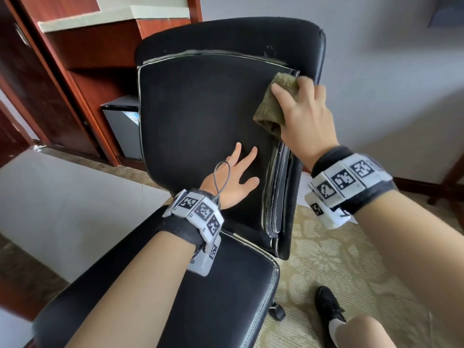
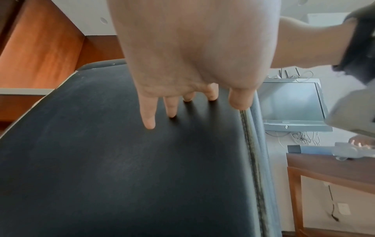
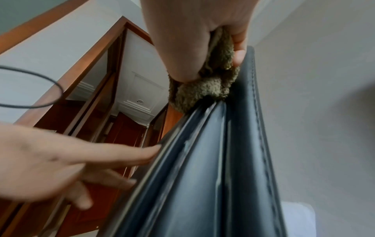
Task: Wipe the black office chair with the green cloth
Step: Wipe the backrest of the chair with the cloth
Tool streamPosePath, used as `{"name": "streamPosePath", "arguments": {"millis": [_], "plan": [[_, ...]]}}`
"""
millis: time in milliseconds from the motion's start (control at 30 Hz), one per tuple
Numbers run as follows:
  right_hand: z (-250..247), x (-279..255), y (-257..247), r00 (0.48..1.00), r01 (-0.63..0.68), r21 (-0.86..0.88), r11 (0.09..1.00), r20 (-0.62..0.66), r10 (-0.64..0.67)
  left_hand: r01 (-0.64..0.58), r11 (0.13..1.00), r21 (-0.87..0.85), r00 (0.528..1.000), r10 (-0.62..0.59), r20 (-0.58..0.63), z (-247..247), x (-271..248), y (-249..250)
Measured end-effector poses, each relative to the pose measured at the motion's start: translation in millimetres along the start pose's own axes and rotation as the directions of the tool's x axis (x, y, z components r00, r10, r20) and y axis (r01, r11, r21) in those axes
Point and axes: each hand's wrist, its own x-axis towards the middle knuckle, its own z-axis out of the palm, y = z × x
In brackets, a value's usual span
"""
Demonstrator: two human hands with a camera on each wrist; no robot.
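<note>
The left hand (image 1: 232,182) lies nearest, fingers straight and spread, pressed flat against the front of the backrest of the black office chair (image 1: 200,116), holding nothing. Beyond it and to its right, the right hand (image 1: 305,114) grips the green cloth (image 1: 272,106), fingers and thumb curled round the bunched fabric. The cloth sits against the backrest's right edge, near the upper corner, over the layered, stitched seams that run down below the grip. Behind the chair stand a wooden cabinet (image 1: 82,59) and a small dark fridge (image 1: 123,124).
</note>
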Motion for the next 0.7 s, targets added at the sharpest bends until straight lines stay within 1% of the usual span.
{"name": "streamPosePath", "arguments": {"millis": [33,67,100,133,167,200,233,267,300,367,400,433,467,500,533,567,600,633,667,700], "plan": [[-3,7,1,1.000,0.000,-0.003,1.000,-0.017,0.000,-0.001,1.000,-0.006,1.000,0.001,-0.012,-2,-1,-1],[-4,12,2,0.999,0.005,0.005,1.000,-0.037,-0.005,-0.006,0.999,-0.033,0.998,0.004,-0.059,-5,-2,-2],[-5,14,2,0.998,0.013,0.021,1.000,-0.055,-0.011,-0.022,0.996,-0.091,0.987,0.007,-0.161,-9,-3,-1],[-4,13,2,0.997,0.023,0.039,0.999,-0.074,-0.021,-0.050,0.983,-0.175,0.950,-0.007,-0.312,-15,-4,2],[-1,11,4,0.995,0.038,0.063,0.997,-0.092,-0.033,-0.089,0.962,-0.260,0.881,-0.046,-0.471,-24,-3,7],[1,7,6,0.996,0.051,0.099,0.994,-0.083,-0.043,-0.132,0.936,-0.326,0.803,-0.093,-0.589,-34,-1,13],[3,4,7,0.997,0.056,0.142,0.988,-0.055,-0.049,-0.171,0.911,-0.376,0.747,-0.129,-0.652,-44,4,21],[4,1,9,0.998,0.057,0.186,0.981,-0.024,-0.053,-0.197,0.887,-0.418,0.730,-0.151,-0.666,-52,9,32],[4,-1,10,0.998,0.058,0.236,0.970,0.008,-0.062,-0.205,0.867,-0.454,0.746,-0.161,-0.646,-58,15,41],[0,-6,15,0.993,0.066,0.373,0.925,0.068,-0.099,-0.162,0.830,-0.534,0.829,-0.179,-0.530,-62,28,58],[-2,-9,20,0.987,0.068,0.469,0.881,0.097,-0.128,-0.129,0.808,-0.575,0.866,-0.191,-0.463,-61,35,64],[-5,-13,26,0.980,0.054,0.575,0.816,0.125,-0.153,-0.114,0.790,-0.602,0.883,-0.197,-0.425,-57,40,67],[-10,-17,32,0.977,0.017,0.677,0.736,0.146,-0.156,-0.116,0.786,-0.607,0.881,-0.200,-0.428,-54,44,69],[-15,-21,37,0.983,-0.035,0.758,0.652,0.145,-0.115,-0.132,0.796,-0.591,0.863,-0.201,-0.463,-50,49,67],[-20,-22,42,0.992,-0.092,0.814,0.573,0.123,-0.017,-0.151,0.816,-0.558,0.841,-0.190,-0.506,-49,52,66],[-24,-20,46,0.989,-0.138,0.851,0.507,0.089,0.120,-0.168,0.837,-0.521,0.822,-0.173,-0.542,-50,53,64],[-26,-14,48,0.966,-0.172,0.869,0.464,0.056,0.252,-0.188,0.849,-0.493,0.802,-0.157,-0.577,-52,52,62],[-26,-6,50,0.939,-0.196,0.877,0.439,0.039,0.342,-0.212,0.853,-0.477,0.778,-0.147,-0.611,-56,52,61],[-24,3,52,0.924,-0.219,0.878,0.426,0.047,0.379,-0.234,0.854,-0.464,0.751,-0.145,-0.645,-61,53,59],[-20,11,52,0.923,-0.244,0.874,0.419,0.078,0.376,-0.253,0.858,-0.447,0.721,-0.141,-0.679,-67,54,58]]}}
